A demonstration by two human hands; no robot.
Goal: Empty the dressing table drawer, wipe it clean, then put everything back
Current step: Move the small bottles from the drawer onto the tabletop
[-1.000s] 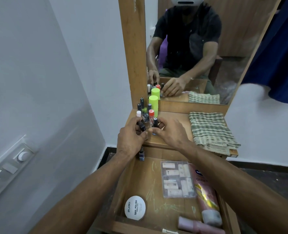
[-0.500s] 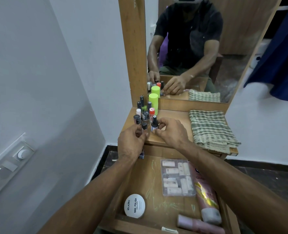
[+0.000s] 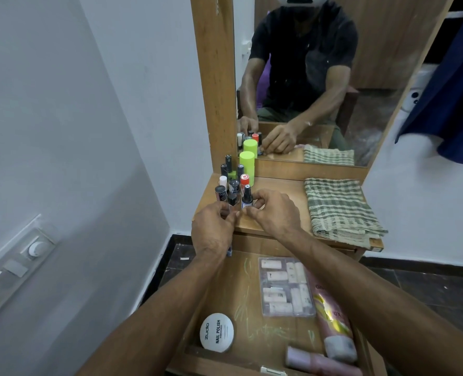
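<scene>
Standing among upright nail polishes on wooden worktop [image 3: 279, 191] above open drawer [image 3: 241, 289]: small glass bottle with black cap [image 3: 246, 200], pinched by right hand [image 3: 275, 213], left hand [image 3: 214, 229] gripping neighbouring bottle [image 3: 220, 196]; likely light, slippery, breakable, best held at body.

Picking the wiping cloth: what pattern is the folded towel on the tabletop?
Green-and-cream checked folded towel, clearest in the head view.

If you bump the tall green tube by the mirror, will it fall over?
The green tube probably tips easily: it stands upright, tall and narrow. Being round, it would likely roll once down. The little bottles crowded beside it might topple too.
</scene>
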